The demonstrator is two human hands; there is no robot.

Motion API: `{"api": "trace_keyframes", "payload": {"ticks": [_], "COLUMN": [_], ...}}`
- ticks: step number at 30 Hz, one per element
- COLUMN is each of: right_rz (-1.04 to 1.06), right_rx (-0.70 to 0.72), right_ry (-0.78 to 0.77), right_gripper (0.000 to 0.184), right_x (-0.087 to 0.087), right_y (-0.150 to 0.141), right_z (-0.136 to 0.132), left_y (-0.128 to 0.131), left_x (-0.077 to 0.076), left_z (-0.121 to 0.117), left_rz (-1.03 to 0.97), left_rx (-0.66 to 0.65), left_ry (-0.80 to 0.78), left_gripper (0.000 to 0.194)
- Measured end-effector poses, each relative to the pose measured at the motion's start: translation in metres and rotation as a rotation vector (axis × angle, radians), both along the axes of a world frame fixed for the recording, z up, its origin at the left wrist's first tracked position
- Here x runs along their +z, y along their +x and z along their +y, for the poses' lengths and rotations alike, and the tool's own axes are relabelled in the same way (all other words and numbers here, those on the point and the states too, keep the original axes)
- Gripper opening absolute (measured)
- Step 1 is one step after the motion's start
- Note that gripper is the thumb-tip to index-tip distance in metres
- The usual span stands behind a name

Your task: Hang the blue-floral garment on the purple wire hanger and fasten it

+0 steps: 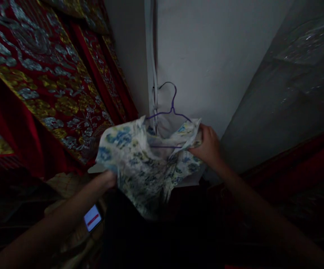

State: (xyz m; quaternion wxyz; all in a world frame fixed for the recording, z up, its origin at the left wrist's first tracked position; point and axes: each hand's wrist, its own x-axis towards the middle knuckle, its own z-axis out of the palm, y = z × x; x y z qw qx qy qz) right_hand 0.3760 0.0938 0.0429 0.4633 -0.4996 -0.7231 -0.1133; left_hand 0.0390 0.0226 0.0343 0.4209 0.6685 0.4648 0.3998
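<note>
A white floral shirt (128,149) with blue and yellow flowers hangs on a purple wire hanger (173,108), whose hook points up in front of a pale wall. My right hand (209,145) is closed on the shirt's right shoulder by the collar, thumb toward the neck opening. My left hand (112,178) is under the left sleeve; the fabric covers its fingers, so their pose is hidden. The hanger's lower bar shows through the open neck.
Red cloth panels (66,86) with gold and silver embroidery hang at the left. Pale cords (153,56) run down the wall. A lit phone (92,218) lies at the lower left. Clear plastic sheeting (291,74) covers something at the right, above dark red fabric (285,175).
</note>
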Motion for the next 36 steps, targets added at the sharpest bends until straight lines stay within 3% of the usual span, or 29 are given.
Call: {"api": "trace_keyframes", "payload": {"ticks": [2, 5, 7, 9, 13, 16, 18, 20, 23, 25, 27, 28, 32, 36], "right_rz": [0.002, -0.046, -0.091, -0.116, -0.107, -0.023, 0.175, 0.521, 1.054, 1.134, 1.073, 1.029, 0.883, 0.912], "right_rx": [-0.06, -0.073, -0.046, -0.018, 0.034, 0.095, 0.095, 0.046, -0.001, 0.115, 0.25, 0.284, 0.224, 0.201], "right_ry": [-0.022, -0.036, -0.014, 0.027, 0.091, 0.157, 0.216, 0.189, -0.113, -0.432, -0.642, -0.673, -0.629, -0.703], "right_gripper": [0.087, 0.086, 0.087, 0.088, 0.092, 0.08, 0.063, 0.048, 0.04, 0.05, 0.057, 0.057, 0.047, 0.037], "right_x": [0.02, 0.051, 0.064, 0.067, 0.043, 0.012, -0.015, -0.048, -0.098, -0.12, -0.125, -0.122, -0.102, -0.106], "right_y": [0.015, 0.012, -0.003, -0.018, -0.028, -0.025, -0.027, -0.037, -0.061, -0.078, -0.092, -0.098, -0.113, -0.12], "right_z": [0.01, 0.017, 0.016, 0.011, -0.008, -0.027, -0.044, -0.064, -0.094, -0.105, -0.106, -0.102, -0.076, -0.067], "left_y": [-0.017, -0.03, -0.03, -0.024, -0.002, 0.018, 0.031, 0.043, 0.058, 0.066, 0.068, 0.068, 0.059, 0.045], "left_x": [-0.025, -0.054, -0.067, -0.074, -0.085, -0.099, -0.113, -0.125, -0.136, -0.138, -0.137, -0.136, -0.135, -0.138], "left_z": [-0.006, -0.009, -0.009, -0.011, -0.028, -0.044, -0.053, -0.063, -0.08, -0.09, -0.097, -0.099, -0.102, -0.102], "left_rz": [-0.081, -0.256, -0.325, -0.341, -0.312, -0.405, -0.488, -0.55, -0.605, -0.623, -0.636, -0.642, -0.64, -0.581], "left_rx": [-0.006, 0.033, 0.086, 0.174, 0.424, 0.513, 0.613, 0.688, 0.653, 0.6, 0.542, 0.514, 0.46, 0.51], "left_ry": [-0.177, -0.415, -0.382, -0.252, -0.073, -0.124, -0.24, -0.318, -0.311, -0.296, -0.305, -0.312, -0.339, -0.391], "left_gripper": [0.067, 0.076, 0.079, 0.079, 0.073, 0.066, 0.064, 0.062, 0.056, 0.052, 0.052, 0.053, 0.057, 0.056]}}
